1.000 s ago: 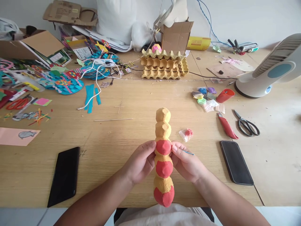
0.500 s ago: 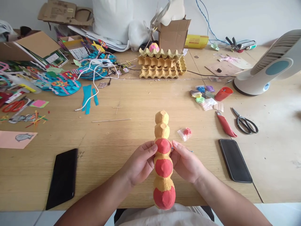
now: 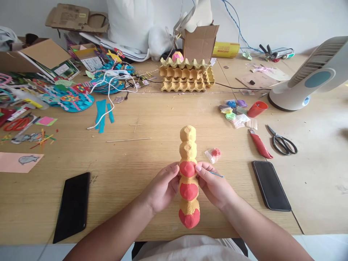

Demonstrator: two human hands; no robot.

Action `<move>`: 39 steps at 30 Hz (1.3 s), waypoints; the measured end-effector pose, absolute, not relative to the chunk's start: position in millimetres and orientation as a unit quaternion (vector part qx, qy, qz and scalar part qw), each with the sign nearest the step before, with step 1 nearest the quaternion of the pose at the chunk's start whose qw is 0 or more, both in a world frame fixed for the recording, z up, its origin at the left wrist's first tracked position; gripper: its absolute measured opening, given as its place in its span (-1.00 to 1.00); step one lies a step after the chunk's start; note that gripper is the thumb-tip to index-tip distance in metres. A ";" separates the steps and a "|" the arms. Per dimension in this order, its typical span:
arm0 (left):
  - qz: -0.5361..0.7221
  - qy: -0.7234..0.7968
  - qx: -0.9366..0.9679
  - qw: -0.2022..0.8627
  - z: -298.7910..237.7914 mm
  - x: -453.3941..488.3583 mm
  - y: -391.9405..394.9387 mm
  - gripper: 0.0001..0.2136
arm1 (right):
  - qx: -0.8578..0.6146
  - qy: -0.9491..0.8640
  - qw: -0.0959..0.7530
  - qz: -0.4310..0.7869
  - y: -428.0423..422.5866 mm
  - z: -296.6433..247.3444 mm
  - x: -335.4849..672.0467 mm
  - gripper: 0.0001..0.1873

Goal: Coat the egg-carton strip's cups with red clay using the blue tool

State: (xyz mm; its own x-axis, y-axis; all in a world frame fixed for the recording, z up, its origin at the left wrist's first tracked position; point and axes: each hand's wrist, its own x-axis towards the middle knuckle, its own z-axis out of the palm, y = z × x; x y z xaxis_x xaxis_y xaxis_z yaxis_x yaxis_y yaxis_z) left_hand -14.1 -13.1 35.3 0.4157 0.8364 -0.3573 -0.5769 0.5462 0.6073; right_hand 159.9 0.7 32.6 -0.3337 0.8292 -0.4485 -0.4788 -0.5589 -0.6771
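Note:
An egg carton strip (image 3: pixel 188 148) points away from me, held above the table. Red clay (image 3: pixel 189 192) covers its three nearer bumps, while the two far ones are bare yellowish pulp. My left hand (image 3: pixel 165 183) grips the strip's left side, thumb beside the third bump from the near end. On the opposite side my right hand (image 3: pixel 213 183) holds it too, with the thumb at the edge of that bump's red clay. A thin blue stick (image 3: pixel 216 174) shows at my right hand; its other end is hidden. Beyond that hand lies a small clear bag with red clay (image 3: pixel 215 154).
Right of my hands are a red-handled cutter (image 3: pixel 261 144), scissors (image 3: pixel 282 141), a phone (image 3: pixel 272 185), a red cup (image 3: pixel 257 108) and clay packets (image 3: pixel 233 108). A black tablet (image 3: pixel 72 206) lies left. Egg cartons (image 3: pixel 187 76) are stacked at the back; a fan (image 3: pixel 307 79) stands right.
The strip's near end has moved away from me and looks smaller; the strip is tilted differently. My right thumb has shifted slightly left, onto the edge of the red clay.

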 end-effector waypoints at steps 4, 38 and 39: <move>0.432 0.366 0.221 0.794 31.3 -13.7 -13.3 -0.66 | -0.414 -0.277 0.422 0.758 0.5 32.2 159.3 -0.66; 0.418 0.374 0.174 0.809 36.4 -12.5 -11.8 -0.80 | -0.359 -0.339 0.367 0.788 -0.7 34.5 162.2 -0.74; 0.418 0.383 0.181 0.804 36.6 -10.6 -12.5 -0.80 | -0.360 -0.335 0.367 0.790 -1.7 34.8 161.0 -0.75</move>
